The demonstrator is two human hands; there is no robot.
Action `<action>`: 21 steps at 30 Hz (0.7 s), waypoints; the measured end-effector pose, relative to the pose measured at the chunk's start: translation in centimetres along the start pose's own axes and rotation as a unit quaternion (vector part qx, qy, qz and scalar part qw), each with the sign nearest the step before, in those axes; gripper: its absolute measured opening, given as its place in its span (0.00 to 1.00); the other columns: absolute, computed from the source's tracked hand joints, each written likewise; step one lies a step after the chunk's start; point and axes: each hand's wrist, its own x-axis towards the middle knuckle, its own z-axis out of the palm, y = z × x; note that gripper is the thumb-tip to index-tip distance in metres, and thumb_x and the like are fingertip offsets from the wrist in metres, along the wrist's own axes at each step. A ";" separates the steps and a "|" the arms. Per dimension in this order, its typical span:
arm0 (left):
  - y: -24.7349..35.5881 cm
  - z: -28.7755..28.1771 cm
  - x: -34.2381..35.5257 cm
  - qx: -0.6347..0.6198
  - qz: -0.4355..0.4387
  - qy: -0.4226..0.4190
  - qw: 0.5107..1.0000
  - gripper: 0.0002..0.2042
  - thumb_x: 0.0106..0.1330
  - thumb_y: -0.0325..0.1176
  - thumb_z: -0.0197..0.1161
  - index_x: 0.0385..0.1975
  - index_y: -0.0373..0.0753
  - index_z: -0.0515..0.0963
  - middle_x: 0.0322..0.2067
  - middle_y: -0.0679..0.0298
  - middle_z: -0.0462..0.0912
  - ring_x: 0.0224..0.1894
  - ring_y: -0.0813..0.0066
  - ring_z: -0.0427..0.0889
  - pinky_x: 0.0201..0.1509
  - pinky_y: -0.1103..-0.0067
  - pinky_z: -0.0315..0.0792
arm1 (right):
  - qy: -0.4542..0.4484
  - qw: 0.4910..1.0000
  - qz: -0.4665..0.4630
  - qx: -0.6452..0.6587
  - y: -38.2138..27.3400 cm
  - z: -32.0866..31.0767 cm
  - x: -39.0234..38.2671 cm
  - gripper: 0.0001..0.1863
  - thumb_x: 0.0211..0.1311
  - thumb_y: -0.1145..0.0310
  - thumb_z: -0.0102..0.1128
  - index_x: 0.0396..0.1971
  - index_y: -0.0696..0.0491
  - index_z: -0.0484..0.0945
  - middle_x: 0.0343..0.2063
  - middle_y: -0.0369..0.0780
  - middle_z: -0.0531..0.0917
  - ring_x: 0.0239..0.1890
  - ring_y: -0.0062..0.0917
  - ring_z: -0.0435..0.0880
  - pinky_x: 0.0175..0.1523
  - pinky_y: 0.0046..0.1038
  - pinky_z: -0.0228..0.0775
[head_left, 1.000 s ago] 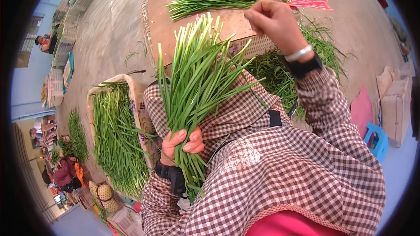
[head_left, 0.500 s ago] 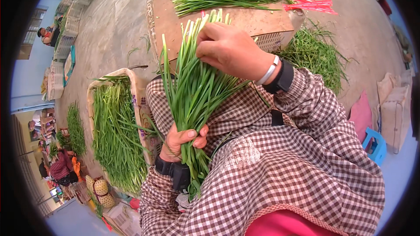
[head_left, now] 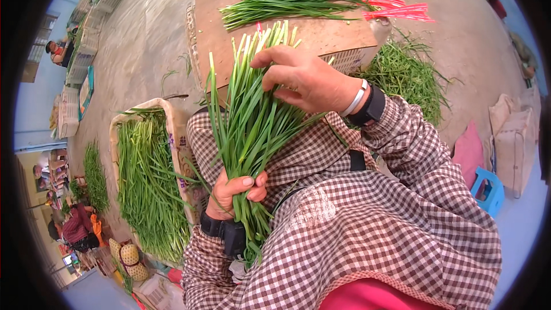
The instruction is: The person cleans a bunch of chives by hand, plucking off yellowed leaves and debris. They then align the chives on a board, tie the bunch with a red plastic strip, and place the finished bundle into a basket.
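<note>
A left hand is gripping a bunch of slender green, pale-ended stalks just left of frame centre; a half-curled right hand is covering some, leaving its hold unclear.

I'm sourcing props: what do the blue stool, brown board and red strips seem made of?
Stool: likely plastic, smooth, evenly blue. Board: matte, flat, plain brown, probably wood sheet, though cardboard is possible. Strips: perhaps plastic film, thin and shiny.
</note>
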 end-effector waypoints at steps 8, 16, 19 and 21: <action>0.0 -0.4 0.1 -0.006 -0.013 -0.005 1.000 0.23 0.59 0.25 0.61 0.55 0.33 0.63 0.33 0.54 0.75 0.23 0.75 0.69 0.26 0.78 0.62 | -0.012 0.996 -0.028 -0.081 0.6 0.8 -0.4 0.10 0.44 0.76 0.62 0.30 0.52 0.76 0.45 0.43 0.76 0.45 0.38 0.77 0.47 0.35 0.71; 0.0 -0.8 0.1 -0.051 -0.024 -0.017 0.998 0.23 0.59 0.24 0.60 0.55 0.34 0.62 0.33 0.54 0.75 0.23 0.75 0.69 0.27 0.78 0.62 | 0.015 0.995 -0.049 -0.081 1.0 1.5 -0.6 0.07 0.46 0.73 0.62 0.25 0.53 0.72 0.44 0.43 0.76 0.43 0.37 0.78 0.46 0.35 0.71; 0.1 -0.5 0.1 -0.047 -0.025 -0.013 0.999 0.23 0.59 0.24 0.60 0.55 0.33 0.63 0.33 0.55 0.75 0.23 0.75 0.69 0.27 0.78 0.62 | 0.030 0.996 -0.050 -0.066 1.0 1.7 -0.3 0.08 0.45 0.73 0.62 0.25 0.53 0.71 0.44 0.43 0.76 0.42 0.38 0.78 0.46 0.35 0.71; 0.2 -0.5 0.1 -0.043 -0.021 -0.008 0.999 0.23 0.59 0.24 0.60 0.54 0.33 0.63 0.33 0.55 0.75 0.23 0.76 0.69 0.27 0.78 0.62 | 0.009 0.997 -0.050 -0.063 1.1 1.3 -0.3 0.07 0.48 0.74 0.61 0.26 0.53 0.71 0.45 0.43 0.77 0.44 0.37 0.79 0.47 0.35 0.71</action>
